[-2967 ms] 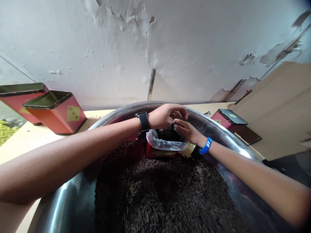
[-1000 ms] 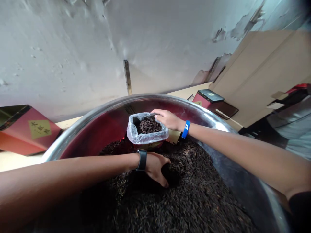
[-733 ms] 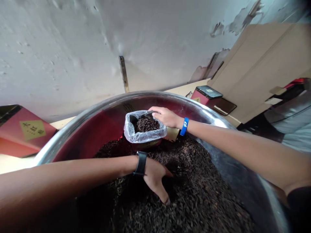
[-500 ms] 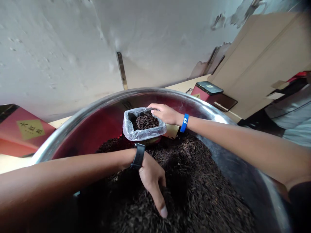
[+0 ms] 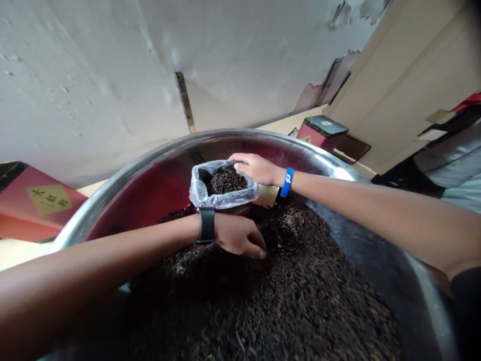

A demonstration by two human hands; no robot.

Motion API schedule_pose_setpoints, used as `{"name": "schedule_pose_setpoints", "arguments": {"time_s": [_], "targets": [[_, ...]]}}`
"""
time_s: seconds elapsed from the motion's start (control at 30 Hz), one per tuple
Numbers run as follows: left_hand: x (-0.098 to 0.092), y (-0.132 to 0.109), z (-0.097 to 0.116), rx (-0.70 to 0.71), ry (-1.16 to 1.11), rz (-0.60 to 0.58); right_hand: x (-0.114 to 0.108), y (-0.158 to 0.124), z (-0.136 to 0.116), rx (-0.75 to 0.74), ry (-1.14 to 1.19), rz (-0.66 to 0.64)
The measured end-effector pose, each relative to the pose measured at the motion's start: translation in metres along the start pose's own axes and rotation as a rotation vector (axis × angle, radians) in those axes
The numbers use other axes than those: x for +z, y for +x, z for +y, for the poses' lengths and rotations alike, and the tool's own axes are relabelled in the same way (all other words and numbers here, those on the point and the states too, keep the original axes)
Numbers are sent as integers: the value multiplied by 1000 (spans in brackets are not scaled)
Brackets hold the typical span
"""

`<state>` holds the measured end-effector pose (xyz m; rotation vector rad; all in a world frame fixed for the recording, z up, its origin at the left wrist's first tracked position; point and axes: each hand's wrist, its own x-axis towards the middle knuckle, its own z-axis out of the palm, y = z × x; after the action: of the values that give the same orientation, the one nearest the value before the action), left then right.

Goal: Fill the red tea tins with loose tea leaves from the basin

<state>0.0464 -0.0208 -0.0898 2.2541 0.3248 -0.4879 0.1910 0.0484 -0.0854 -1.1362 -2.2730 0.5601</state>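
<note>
A big metal bowl (image 5: 128,168) holds a heap of dark dried leaves (image 5: 308,281). Near its far wall stands a container lined with a clear plastic bag (image 5: 225,201), its mouth open and dark leaves inside. My right hand (image 5: 257,169), with a blue band at the wrist, grips the bag's far right edge, thumb over the rim. My left hand (image 5: 240,236), below a black watch, is just in front of the container over the heap. Its fingers curl down together, and whatever they hold is hidden.
A red box with a yellow label (image 5: 48,199) stands left of the bowl. Behind the bowl at right is a red tin with a dark lid (image 5: 326,126). A person's grey clothing (image 5: 451,165) shows at the far right, beside a large cardboard panel (image 5: 409,65).
My left hand has risen from the middle of the heap toward the container, and its fingers have curled in. My right hand keeps its hold on the bag's edge.
</note>
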Motion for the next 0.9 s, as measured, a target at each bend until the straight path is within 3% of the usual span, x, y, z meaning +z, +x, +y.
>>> {"name": "schedule_pose_setpoints", "arguments": {"time_s": [0.13, 0.3, 0.43, 0.63, 0.9], "targets": [[20, 8, -18, -248, 382, 201, 0, 0, 1, -1, -6, 4], [41, 21, -34, -272, 499, 289, 1, 1, 1, 5, 5, -1], [46, 30, -32, -302, 387, 189, 1, 0, 0, 1, 8, 5], [41, 23, -3, -345, 186, -18, 0, 0, -1, 4, 7, -3], [30, 19, 6, -244, 75, -254, -1, 0, -1, -2, 3, -10]]}}
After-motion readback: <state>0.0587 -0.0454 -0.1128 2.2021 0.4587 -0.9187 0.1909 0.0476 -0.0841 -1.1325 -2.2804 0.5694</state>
